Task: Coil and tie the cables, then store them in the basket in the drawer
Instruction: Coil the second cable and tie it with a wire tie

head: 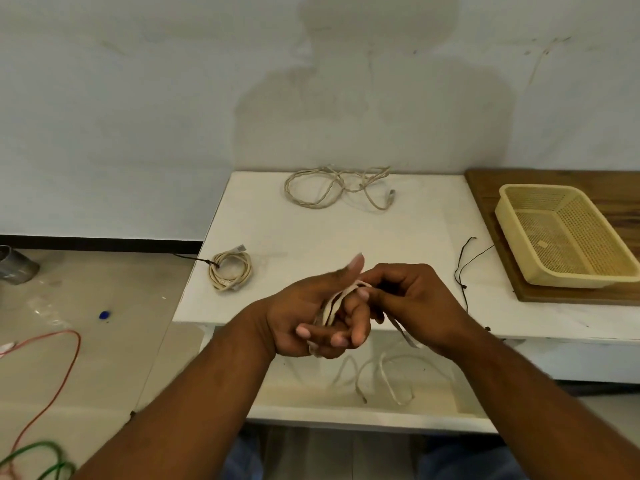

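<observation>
My left hand holds loops of a flat white cable wound around its fingers, above the table's front edge. My right hand pinches the same cable just beside the left fingers; the loose tail hangs down into the open drawer. A coiled cream cable tied with a dark string lies on the white table at the left. Another loose cream cable sprawls at the back. The yellow mesh basket rests on a wooden board at the right.
A thin black string lies on the table between my right hand and the wooden board. On the floor to the left are a red wire, a green wire, a metal can and a blue cap.
</observation>
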